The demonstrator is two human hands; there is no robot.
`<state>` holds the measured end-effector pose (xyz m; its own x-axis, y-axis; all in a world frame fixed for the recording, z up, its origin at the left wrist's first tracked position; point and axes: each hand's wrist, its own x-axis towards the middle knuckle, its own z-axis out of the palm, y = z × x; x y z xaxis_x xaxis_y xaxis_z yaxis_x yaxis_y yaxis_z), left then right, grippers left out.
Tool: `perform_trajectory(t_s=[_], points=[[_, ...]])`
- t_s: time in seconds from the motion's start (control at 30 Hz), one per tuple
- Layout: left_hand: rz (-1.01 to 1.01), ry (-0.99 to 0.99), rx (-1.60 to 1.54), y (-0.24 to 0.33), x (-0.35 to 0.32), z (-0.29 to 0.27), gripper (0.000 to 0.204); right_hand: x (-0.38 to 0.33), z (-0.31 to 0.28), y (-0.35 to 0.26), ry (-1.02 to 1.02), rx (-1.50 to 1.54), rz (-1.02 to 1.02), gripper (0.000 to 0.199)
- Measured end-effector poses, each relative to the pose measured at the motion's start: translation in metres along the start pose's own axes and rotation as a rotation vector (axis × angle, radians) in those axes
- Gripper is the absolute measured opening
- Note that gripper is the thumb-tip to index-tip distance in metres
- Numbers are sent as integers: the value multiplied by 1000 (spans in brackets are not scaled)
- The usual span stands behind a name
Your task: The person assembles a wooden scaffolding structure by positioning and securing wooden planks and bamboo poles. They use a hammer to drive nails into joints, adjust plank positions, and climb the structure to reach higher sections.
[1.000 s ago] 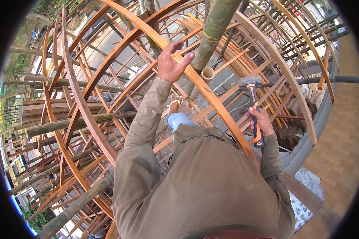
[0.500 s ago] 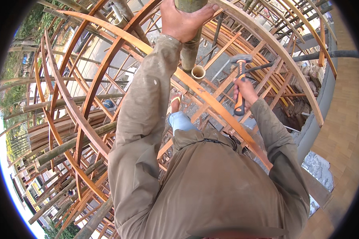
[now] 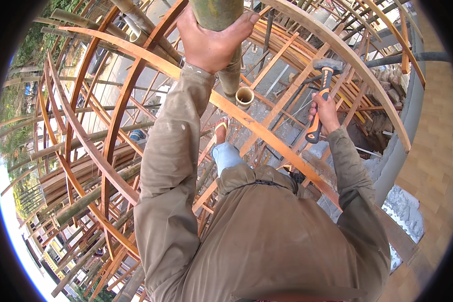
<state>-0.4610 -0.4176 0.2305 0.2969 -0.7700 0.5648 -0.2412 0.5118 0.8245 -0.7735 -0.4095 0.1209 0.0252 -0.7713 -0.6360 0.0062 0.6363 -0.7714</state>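
My left hand is wrapped round a thick upright bamboo pole at the top of the view, the thumb along its right side. My right hand grips a hammer by its black and orange handle. The grey hammer head points up and away from me, apart from the pole. Between my arms a long wooden batten runs slantwise across my front. An open hollow bamboo end shows just beyond the batten, below my left hand.
Curved timber strips and bamboo poles crowd the left side. A curved wooden beam arcs past the hammer. Stacked planks lie lower down. At the right are a grey concrete edge and a tiled floor. My sandalled foot rests among the timbers.
My right hand and the hammer have shifted to the right and slightly away. The left hand stays on the bamboo pole, appearing a little further left and lower as the view shifts.
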Motion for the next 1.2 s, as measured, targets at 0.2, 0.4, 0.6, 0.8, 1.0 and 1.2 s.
perform_trajectory(t_s=[0.2, 0.4, 0.6, 0.8, 1.0, 1.2], points=[[-16, 7, 24, 7, 2, 2, 20, -37, -1, 51, -571, -275, 441, 17], [-41, 17, 35, 13, 3, 4, 27, 11, -42, -19, -241, -112, 25, 17], [178, 32, 80, 15, 7, 5, 26, -37, 15, 42, -408, -287, 283, 12], [53, 71, 65, 16, 4, 4, 60, -69, 5, 76, -597, -555, 188, 12], [11, 74, 63, 15, 3, 4, 62, -95, 35, 61, -879, -400, 50, 13], [-92, -163, 31, 34, 9, -14, 81, -93, 98, 150, -923, -478, 101, 21]])
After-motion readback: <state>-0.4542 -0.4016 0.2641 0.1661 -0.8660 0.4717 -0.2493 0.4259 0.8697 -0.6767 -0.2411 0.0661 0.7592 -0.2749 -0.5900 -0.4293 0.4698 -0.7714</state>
